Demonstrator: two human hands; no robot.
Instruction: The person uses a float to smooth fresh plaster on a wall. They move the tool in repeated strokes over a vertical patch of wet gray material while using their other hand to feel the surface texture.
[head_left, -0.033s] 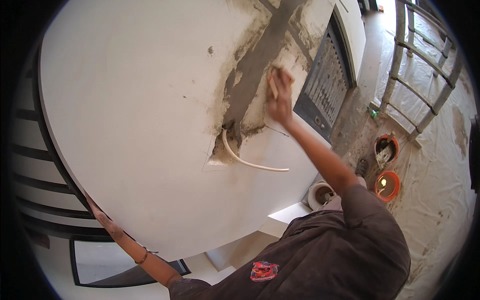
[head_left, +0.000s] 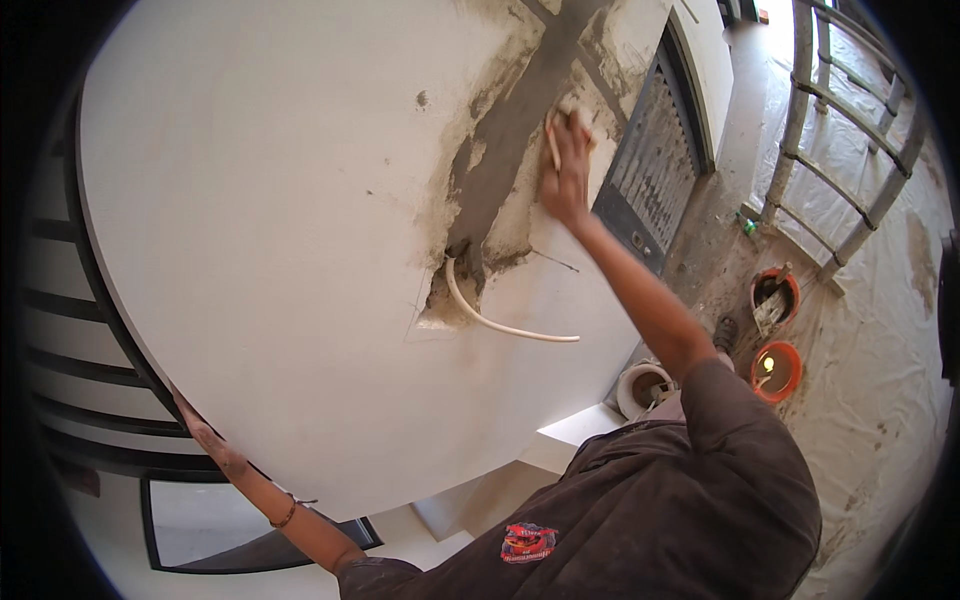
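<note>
My right hand (head_left: pixel 567 185) is closed round a pale block that looks like a sponge (head_left: pixel 554 142) and presses it to the white wall (head_left: pixel 280 220). It works on the rough, stained strip just right of a grey mortar patch (head_left: pixel 508 125). Below that patch a cream flexible conduit (head_left: pixel 515 331) curves out of a broken hole (head_left: pixel 440 300), and a thin wire (head_left: pixel 555 261) sticks out nearby. At the far left my left hand (head_left: pixel 208 440) grips the edge of the wall; most of its fingers are hidden or hard to make out.
To the right are a grey metal door (head_left: pixel 655 140) and a wooden ladder (head_left: pixel 850 185) standing on plastic sheeting (head_left: pixel 870 430). Two orange buckets (head_left: pixel 797 372) and a white bucket (head_left: pixel 630 393) stand by my feet. Dark bars (head_left: pixel 80 365) line the left side beyond the wall.
My right hand has slid a little upward and to the right along the wall with the sponge. The left hand stays in place.
</note>
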